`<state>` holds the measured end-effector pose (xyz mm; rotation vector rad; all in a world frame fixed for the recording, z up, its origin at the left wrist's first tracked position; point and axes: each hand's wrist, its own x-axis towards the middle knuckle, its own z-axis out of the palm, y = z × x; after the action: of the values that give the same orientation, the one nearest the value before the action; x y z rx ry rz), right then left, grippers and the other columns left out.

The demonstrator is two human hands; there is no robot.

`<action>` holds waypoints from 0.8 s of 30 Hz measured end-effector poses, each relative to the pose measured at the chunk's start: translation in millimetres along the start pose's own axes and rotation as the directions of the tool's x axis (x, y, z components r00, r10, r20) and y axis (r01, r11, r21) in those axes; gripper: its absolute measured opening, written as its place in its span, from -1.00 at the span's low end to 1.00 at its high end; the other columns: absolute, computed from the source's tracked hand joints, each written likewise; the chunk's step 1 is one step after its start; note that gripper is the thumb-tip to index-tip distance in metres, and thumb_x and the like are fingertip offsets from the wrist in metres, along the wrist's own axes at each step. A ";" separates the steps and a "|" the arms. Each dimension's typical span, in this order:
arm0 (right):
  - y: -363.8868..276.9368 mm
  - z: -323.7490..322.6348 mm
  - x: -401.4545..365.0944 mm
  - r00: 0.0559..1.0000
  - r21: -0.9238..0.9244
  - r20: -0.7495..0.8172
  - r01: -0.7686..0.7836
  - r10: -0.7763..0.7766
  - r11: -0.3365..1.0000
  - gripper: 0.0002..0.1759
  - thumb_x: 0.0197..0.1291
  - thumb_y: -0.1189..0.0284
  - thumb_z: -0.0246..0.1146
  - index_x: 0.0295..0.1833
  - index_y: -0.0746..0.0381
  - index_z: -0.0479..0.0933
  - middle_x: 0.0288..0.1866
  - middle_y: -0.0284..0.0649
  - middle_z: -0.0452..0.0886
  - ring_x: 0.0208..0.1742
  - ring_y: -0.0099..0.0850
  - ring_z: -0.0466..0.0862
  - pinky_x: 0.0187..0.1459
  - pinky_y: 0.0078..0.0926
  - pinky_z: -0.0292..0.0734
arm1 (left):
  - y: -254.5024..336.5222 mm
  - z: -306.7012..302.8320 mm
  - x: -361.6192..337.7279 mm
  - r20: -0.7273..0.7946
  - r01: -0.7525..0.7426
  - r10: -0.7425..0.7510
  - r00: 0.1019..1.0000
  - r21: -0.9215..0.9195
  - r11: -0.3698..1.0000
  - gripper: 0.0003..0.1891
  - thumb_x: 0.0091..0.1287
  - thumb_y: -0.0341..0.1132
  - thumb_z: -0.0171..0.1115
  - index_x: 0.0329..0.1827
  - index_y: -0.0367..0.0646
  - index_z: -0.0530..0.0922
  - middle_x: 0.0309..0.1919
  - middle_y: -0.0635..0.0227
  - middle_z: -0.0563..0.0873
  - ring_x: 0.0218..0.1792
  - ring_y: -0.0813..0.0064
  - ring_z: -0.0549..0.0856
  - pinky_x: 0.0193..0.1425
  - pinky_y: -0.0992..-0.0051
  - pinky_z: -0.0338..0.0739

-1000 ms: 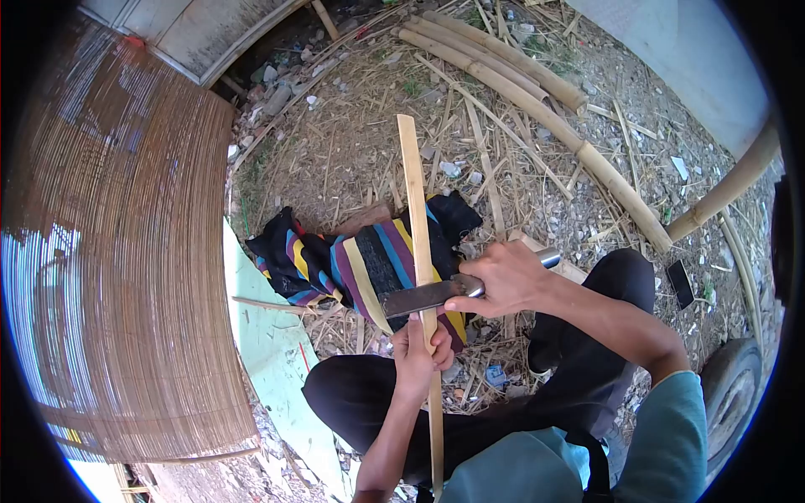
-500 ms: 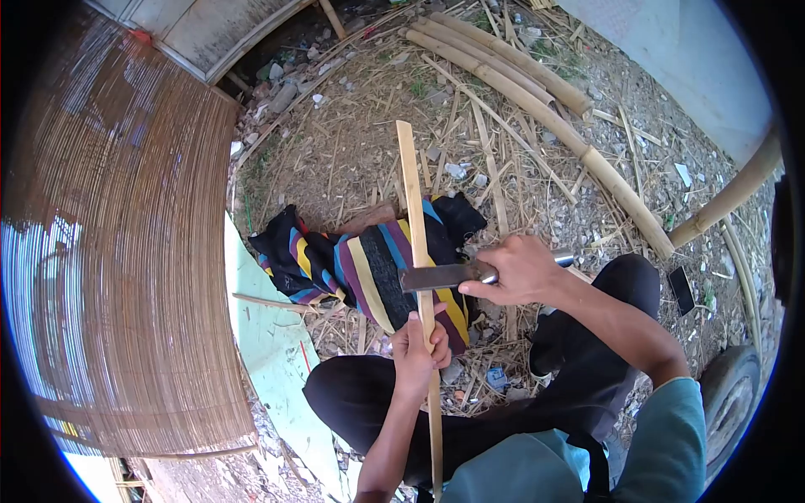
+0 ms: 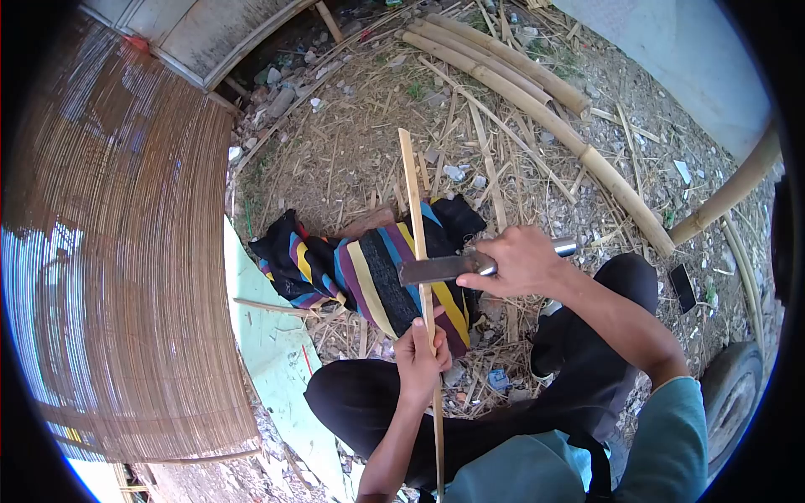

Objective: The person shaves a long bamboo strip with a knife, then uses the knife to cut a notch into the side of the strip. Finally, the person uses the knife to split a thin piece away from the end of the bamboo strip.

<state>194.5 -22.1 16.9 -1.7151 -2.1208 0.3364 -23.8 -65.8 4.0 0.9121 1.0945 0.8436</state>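
Note:
My left hand (image 3: pixel 421 359) is closed round a long, narrow bamboo strip (image 3: pixel 413 197), which stands lengthwise in front of me and runs down over my lap. In my right hand (image 3: pixel 521 262) is a knife (image 3: pixel 436 269) with a metal-capped handle. Its broad blade lies across the strip, above my left hand. Beneath the blade and strip, a striped cloth (image 3: pixel 369 277) in black, yellow, blue and purple is bunched over something on the ground.
Bamboo poles (image 3: pixel 537 105) lie at the upper right. A slatted bamboo screen (image 3: pixel 142 251) stands at the left, beside a pale green board (image 3: pixel 272 352). A phone (image 3: pixel 682 289) and a wheel (image 3: pixel 731 390) are at the right. Split scraps litter the ground.
The upper end of the bamboo strip has shifted slightly down, and the strip looks turned more edge-on. My right hand and the knife have moved slightly up and left.

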 end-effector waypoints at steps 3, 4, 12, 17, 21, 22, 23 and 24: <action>-9.6 9.3 -7.9 0.988 -0.007 0.073 0.140 -0.139 0.990 -0.25 0.00 -0.34 0.07 -0.49 0.19 0.63 -0.71 -0.05 0.53 -0.57 -0.10 0.64 -0.51 -0.21 0.56 | -15.4 -13.5 3.8 -0.020 0.014 -0.013 1.000 0.085 0.996 -0.52 0.52 -0.11 -0.21 0.11 -0.42 0.43 -0.58 0.48 0.34 -0.71 0.75 0.26 -0.67 0.62 0.17; -11.2 11.2 -8.8 0.986 0.012 0.106 0.128 -0.129 0.992 -0.25 0.00 -0.35 0.07 -0.49 0.19 0.63 -0.71 -0.04 0.53 -0.57 -0.09 0.64 -0.51 -0.21 0.56 | -16.7 -13.9 3.6 -0.022 0.017 -0.016 1.000 0.088 0.996 -0.52 0.52 -0.11 -0.21 0.11 -0.42 0.43 -0.58 0.48 0.34 -0.71 0.75 0.26 -0.67 0.62 0.17; 5.6 6.7 5.9 0.989 0.158 0.047 -0.146 0.141 0.977 -0.24 0.08 -0.31 0.03 -0.48 0.22 0.63 -0.72 -0.07 0.52 -0.55 -0.10 0.64 -0.45 -0.23 0.59 | -15.7 2.8 -2.1 -0.006 -0.086 0.087 0.996 0.106 0.991 -0.57 0.51 -0.14 -0.16 0.13 -0.35 0.45 -0.56 0.52 0.34 -0.70 0.79 0.27 -0.66 0.67 0.17; -2.5 8.4 -2.2 0.996 0.105 0.089 0.021 -0.030 0.994 -0.26 0.05 -0.31 0.07 -0.48 0.22 0.63 -0.71 -0.07 0.53 -0.55 -0.11 0.64 -0.46 -0.22 0.58 | -12.9 1.9 -0.8 -0.026 -0.046 0.048 0.998 0.075 0.996 -0.58 0.51 -0.14 -0.14 0.14 -0.34 0.45 -0.57 0.52 0.32 -0.69 0.80 0.28 -0.65 0.67 0.18; -10.4 9.5 -4.0 0.985 0.046 0.126 0.115 -0.120 0.992 -0.27 0.02 -0.31 0.09 -0.47 0.21 0.64 -0.69 -0.07 0.55 -0.53 -0.11 0.65 -0.46 -0.22 0.57 | -14.7 1.1 -0.2 -0.025 -0.058 0.061 0.998 0.112 0.992 -0.56 0.51 -0.12 -0.14 0.15 -0.35 0.44 -0.55 0.52 0.32 -0.68 0.80 0.28 -0.65 0.68 0.18; -8.4 11.4 -2.3 0.985 0.048 0.125 0.112 -0.117 0.993 -0.27 0.02 -0.31 0.09 -0.47 0.21 0.64 -0.69 -0.07 0.55 -0.53 -0.11 0.65 -0.46 -0.22 0.57 | -14.0 1.0 -0.1 -0.024 -0.055 0.059 0.998 0.115 0.992 -0.56 0.51 -0.12 -0.14 0.15 -0.35 0.44 -0.55 0.52 0.32 -0.68 0.80 0.28 -0.65 0.68 0.18; -3.5 14.5 2.1 0.996 0.067 0.087 0.011 -0.017 0.998 -0.27 0.03 -0.31 0.08 -0.47 0.20 0.64 -0.69 -0.07 0.55 -0.53 -0.11 0.65 -0.46 -0.22 0.57 | -12.8 1.4 0.6 -0.027 -0.056 0.059 0.998 0.106 0.993 -0.55 0.51 -0.12 -0.15 0.15 -0.36 0.44 -0.55 0.52 0.32 -0.68 0.79 0.28 -0.65 0.67 0.18; 1.3 16.6 5.9 0.995 0.088 0.052 -0.088 0.084 0.992 -0.28 0.03 -0.31 0.07 -0.46 0.19 0.64 -0.68 -0.08 0.55 -0.52 -0.11 0.65 -0.45 -0.22 0.57 | -12.5 2.0 0.1 -0.031 -0.056 0.059 0.998 0.093 0.994 -0.55 0.51 -0.12 -0.15 0.15 -0.37 0.44 -0.55 0.52 0.32 -0.68 0.78 0.28 -0.65 0.66 0.18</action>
<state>187.2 -15.2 2.4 -1.7668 -2.0360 0.4951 -20.4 -70.9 -7.1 1.0143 1.1482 0.8640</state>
